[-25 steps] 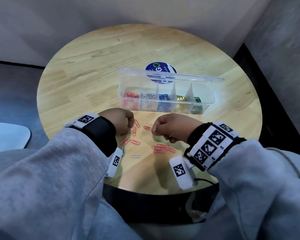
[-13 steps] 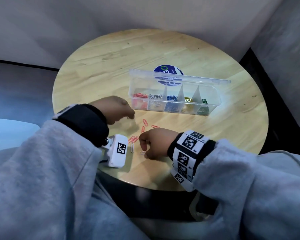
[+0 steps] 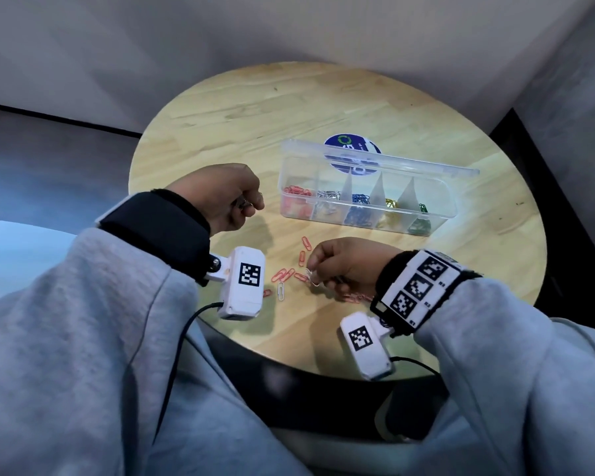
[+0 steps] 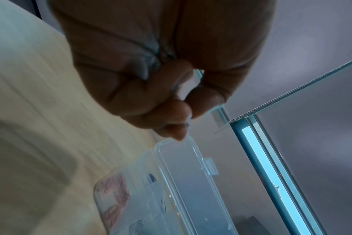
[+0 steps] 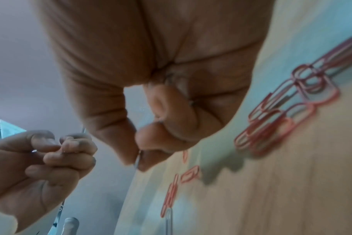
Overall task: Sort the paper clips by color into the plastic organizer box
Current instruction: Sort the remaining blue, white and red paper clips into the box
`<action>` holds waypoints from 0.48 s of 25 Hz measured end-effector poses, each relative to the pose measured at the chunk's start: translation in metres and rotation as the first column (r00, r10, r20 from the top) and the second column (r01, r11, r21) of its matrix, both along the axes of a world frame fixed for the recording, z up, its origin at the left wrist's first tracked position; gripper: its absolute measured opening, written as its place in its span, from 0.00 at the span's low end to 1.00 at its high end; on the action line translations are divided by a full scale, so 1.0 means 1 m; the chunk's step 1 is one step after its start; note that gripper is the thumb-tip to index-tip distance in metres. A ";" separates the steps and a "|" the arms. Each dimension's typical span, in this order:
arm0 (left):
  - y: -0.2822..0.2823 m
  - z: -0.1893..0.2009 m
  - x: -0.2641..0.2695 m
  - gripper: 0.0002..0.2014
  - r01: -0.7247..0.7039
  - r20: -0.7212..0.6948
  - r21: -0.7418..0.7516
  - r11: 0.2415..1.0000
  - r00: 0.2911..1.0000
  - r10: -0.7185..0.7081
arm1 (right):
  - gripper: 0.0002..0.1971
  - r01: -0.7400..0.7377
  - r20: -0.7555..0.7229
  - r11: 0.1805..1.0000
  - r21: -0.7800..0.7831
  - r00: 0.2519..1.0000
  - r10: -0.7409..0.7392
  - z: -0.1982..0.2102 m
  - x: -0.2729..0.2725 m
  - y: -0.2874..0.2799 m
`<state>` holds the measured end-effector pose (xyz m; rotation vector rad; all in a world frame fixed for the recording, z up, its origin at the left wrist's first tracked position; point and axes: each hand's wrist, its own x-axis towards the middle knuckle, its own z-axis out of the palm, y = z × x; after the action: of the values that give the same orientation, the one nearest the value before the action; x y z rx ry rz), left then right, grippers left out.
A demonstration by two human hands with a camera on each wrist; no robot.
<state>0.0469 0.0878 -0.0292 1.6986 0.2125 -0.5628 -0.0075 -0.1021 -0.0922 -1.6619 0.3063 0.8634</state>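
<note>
While pinching a silver paper clip (image 3: 310,277) in the right hand (image 3: 344,266) and more silver clips (image 3: 244,203) in the left hand (image 3: 220,197), mid-sort. Next: over to the organizer box (image 3: 368,195) beyond both hands, silver compartment (image 3: 327,201) only; red clips (image 3: 289,273) left lying on the tabletop (image 3: 255,108) between the hands.

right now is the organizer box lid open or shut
Open: the lid stands up behind the organizer box, leaving its compartments uncovered.
</note>
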 end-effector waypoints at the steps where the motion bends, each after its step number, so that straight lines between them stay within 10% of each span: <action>1: -0.001 0.000 0.000 0.13 0.002 -0.004 -0.010 1.000 1.000 -0.002 | 0.12 0.043 -0.042 0.997 0.056 0.998 -0.041 -0.001 0.001 0.000; 8: -0.006 -0.002 0.003 0.08 0.000 -0.074 -0.029 1.000 0.997 -0.002 | 0.07 -0.098 0.020 0.990 -0.097 0.995 0.101 0.003 0.008 0.015; 12: -0.009 -0.006 0.003 0.09 0.009 -0.092 0.039 0.999 0.996 -0.005 | 0.08 -0.420 0.206 0.627 -0.656 0.700 0.684 0.015 0.005 0.036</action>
<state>0.0501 0.0784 -0.0348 1.7135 0.2850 -0.6460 -0.0023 -0.0659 -0.0772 -2.5489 -0.3657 0.8579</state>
